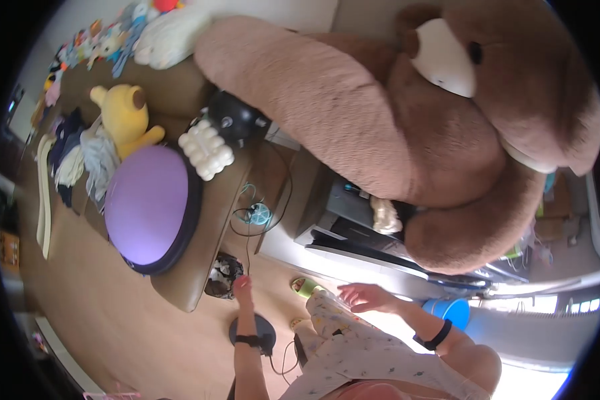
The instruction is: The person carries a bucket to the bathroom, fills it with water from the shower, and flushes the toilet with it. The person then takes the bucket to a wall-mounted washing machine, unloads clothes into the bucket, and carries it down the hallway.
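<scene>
Brown plush: one giant bear (313, 100), lying across the upper centre and upper right of the frame. Brown sofa (210, 250), left of centre. On it, a purple dome (148, 207) with a black base; just above the dome, a yellow plush (125, 123). Right of the yellow plush, a glossy black item (237, 121), with a white knobbly item (207, 150) just below it.

Blue bin (449, 311): lower right, beyond the right forearm. Black disc (265, 331): bottom centre, on the floor, partly covered by the left forearm. Dark patterned bag (227, 272): on the floor by the sofa's lower end, just beside the left hand.

Left hand (243, 288): lower centre, fingers drawn together and pointing up the frame. Black band on wrist. Whether it pinches anything: cannot tell.

Right hand (368, 297): right of the left hand and well apart from it. Fingers slightly spread and loosely bent, nothing seen in them. Black band on wrist.

Green slipper (305, 287): on a foot, between the hands. Teal round item (260, 214): centre, above the left hand.

Black cord (291, 183): thinnest item. Loops around the teal item; a dark strand runs down from the loop to the left fingertips. Contact there unclear.
</scene>
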{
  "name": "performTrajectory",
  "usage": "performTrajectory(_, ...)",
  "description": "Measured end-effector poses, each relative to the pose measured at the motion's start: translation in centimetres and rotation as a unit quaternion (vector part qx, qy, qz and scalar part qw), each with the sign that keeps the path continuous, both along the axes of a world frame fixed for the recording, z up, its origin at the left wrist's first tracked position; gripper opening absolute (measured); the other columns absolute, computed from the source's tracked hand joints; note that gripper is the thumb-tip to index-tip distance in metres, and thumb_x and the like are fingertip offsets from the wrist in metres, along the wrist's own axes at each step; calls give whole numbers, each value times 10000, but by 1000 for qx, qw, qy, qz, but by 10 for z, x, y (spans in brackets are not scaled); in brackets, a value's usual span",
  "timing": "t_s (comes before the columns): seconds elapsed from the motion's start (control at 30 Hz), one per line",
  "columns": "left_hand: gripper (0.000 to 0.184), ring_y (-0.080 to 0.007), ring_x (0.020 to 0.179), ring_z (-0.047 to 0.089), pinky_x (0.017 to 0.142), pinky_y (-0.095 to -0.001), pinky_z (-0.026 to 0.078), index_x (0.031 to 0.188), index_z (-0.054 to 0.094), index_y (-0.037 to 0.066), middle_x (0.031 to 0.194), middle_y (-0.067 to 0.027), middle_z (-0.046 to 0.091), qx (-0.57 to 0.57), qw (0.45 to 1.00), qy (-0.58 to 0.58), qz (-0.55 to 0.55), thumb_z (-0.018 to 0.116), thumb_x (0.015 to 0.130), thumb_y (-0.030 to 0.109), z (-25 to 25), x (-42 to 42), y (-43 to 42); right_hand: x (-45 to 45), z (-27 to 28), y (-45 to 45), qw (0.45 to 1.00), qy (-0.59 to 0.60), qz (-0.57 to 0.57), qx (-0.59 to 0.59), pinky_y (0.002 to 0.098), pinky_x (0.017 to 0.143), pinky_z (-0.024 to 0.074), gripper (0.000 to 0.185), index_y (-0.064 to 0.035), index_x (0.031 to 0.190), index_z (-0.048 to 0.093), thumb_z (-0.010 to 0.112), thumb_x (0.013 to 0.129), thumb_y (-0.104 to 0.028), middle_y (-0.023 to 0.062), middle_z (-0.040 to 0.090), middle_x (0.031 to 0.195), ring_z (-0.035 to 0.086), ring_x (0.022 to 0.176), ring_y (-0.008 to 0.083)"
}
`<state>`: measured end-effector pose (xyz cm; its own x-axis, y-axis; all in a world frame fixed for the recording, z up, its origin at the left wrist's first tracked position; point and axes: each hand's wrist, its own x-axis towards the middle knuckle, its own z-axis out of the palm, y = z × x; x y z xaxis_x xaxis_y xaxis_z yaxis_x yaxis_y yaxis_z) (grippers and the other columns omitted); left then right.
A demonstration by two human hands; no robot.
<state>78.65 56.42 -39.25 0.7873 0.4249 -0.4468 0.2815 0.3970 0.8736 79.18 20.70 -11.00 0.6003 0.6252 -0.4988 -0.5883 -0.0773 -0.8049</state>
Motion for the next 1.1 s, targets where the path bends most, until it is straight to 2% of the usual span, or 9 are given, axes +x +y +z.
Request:
performTrajectory(0.13,236,-135,818,613,751,-248,488,1038,598,22,920,-68,646,83,966,-164,-182,656,811,-5,157,44,-108,39,111,-20,947,-308,3,-91,305,883,467,570,-43,1257,519,751,737,-79,65,526,1158,527,1033,166)
performTrajectory(0.23,218,-129,839,603,762,-245,473,1035,594,12,929,-69,642,125,919,-253,-273,646,824,-3,262,72,-158,34,184,-40,914,-385,-40,-124,318,869,483,570,-40,1230,544,770,708,-75,76,529,1174,539,1040,191)
performTrajectory(0.33,192,-121,804,609,734,-243,477,1017,608,9,907,-77,661,113,889,-305,-324,650,830,7,313,77,-194,9,227,-78,895,-430,16,-113,326,875,487,572,-48,1226,553,770,698,-82,89,530,1187,547,1041,216)
performTrajectory(0.47,183,-112,758,604,715,-239,478,1010,613,-4,872,-75,663,84,864,-319,-380,655,833,15,342,52,-211,-59,268,-181,837,-427,-125,-318,328,840,501,573,-60,1205,570,789,682,-139,102,549,1158,561,1008,222)
performTrajectory(0.57,185,-110,742,600,712,-240,478,1016,612,-6,856,-73,660,71,847,-317,-420,654,837,19,349,19,-221,-133,277,-273,634,-402,-325,-576,306,764,510,591,-104,1184,591,819,646,-192,92,586,1081,594,887,194)
performTrajectory(0.63,193,-111,742,600,712,-243,478,1026,607,-4,852,-72,657,62,832,-327,-445,654,842,29,345,-4,-229,-176,276,-320,538,-353,-347,-683,365,799,490,591,-72,1187,580,777,660,-252,127,584,1025,598,861,264)
performTrajectory(0.87,237,-135,792,622,730,-265,491,1049,586,4,906,-88,662,81,799,-306,-511,668,829,46,346,-85,-269,-212,212,-434,553,-306,-300,-714,397,973,408,669,-61,1241,545,781,643,-250,179,573,1169,530,1096,353)
performTrajectory(1.03,336,-182,940,616,796,-305,490,1093,572,21,1039,-98,642,108,769,-326,-539,711,794,85,361,-112,-327,-168,195,-484,527,-354,-248,-731,414,928,442,652,-98,1234,553,776,637,-232,207,544,1160,542,1072,359)
performTrajectory(1.1,419,-205,1033,582,853,-335,471,1134,551,28,1127,-105,606,118,759,-328,-550,740,772,123,362,-115,-361,-149,202,-489,559,-356,-213,-717,399,971,410,665,-85,1217,563,795,603,-188,188,553,1151,515,1111,346)
